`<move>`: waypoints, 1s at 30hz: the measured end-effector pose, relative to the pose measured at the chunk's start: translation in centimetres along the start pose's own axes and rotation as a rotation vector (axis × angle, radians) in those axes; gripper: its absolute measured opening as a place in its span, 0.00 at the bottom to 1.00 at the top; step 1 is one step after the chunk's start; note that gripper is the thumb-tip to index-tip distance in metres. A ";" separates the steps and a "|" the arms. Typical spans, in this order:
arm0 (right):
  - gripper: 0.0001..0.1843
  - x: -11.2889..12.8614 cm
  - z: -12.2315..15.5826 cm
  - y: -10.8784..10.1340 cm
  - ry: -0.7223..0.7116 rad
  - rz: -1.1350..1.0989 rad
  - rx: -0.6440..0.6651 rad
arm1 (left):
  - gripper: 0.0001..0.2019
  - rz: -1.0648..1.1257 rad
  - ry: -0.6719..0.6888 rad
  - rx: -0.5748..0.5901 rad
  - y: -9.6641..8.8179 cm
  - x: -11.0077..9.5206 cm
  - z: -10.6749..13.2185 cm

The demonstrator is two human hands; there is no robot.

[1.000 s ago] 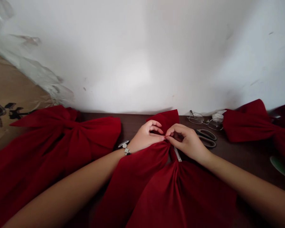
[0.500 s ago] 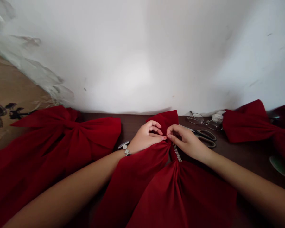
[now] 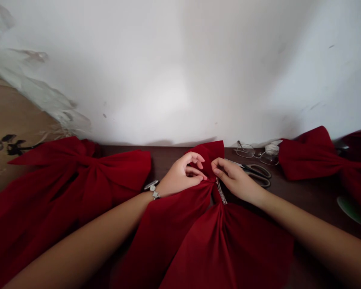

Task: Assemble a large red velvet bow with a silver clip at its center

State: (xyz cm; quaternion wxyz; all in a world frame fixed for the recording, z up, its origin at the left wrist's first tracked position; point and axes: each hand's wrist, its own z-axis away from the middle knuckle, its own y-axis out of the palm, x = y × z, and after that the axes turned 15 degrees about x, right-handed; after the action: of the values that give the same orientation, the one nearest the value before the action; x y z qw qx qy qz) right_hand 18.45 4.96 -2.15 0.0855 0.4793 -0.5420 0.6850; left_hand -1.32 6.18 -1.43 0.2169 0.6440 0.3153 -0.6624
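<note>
The left hand [image 3: 180, 176] and right hand [image 3: 236, 180] are pinching, just apart, the gathered centre of a red bow [image 3: 180, 228], beside a metal clip [image 3: 221, 191]. Scissors [image 3: 258, 175] are lying just past them.

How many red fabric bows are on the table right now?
3: the left bow, the middle bow and the right bow, which runs out of view, so more may be hidden.
</note>
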 end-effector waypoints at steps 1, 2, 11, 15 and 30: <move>0.07 -0.1 0.0 0.0 0.005 -0.006 -0.001 | 0.14 -0.011 0.007 0.006 0.0 0.0 0.0; 0.07 -0.2 0.0 0.0 0.008 -0.016 0.000 | 0.14 -0.020 0.011 0.008 -0.1 0.1 0.0; 0.07 -0.8 0.0 0.2 -0.010 -0.119 0.007 | 0.05 -0.396 0.020 -0.053 -0.1 0.3 -0.3; 0.08 -1.1 -0.2 0.2 -0.011 -0.223 0.035 | 0.05 -0.698 0.144 -0.042 0.4 0.1 -0.6; 0.10 -0.5 -0.4 0.2 0.094 -0.384 0.045 | 0.06 -1.190 0.148 -0.219 2.7 -0.2 -1.2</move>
State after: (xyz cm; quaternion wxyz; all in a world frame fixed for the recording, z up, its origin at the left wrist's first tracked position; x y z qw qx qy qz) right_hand 18.36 5.47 -2.65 0.2290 0.5430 -0.4206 0.6898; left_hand 1.38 5.11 -1.57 -0.1481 0.3754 0.7017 -0.5872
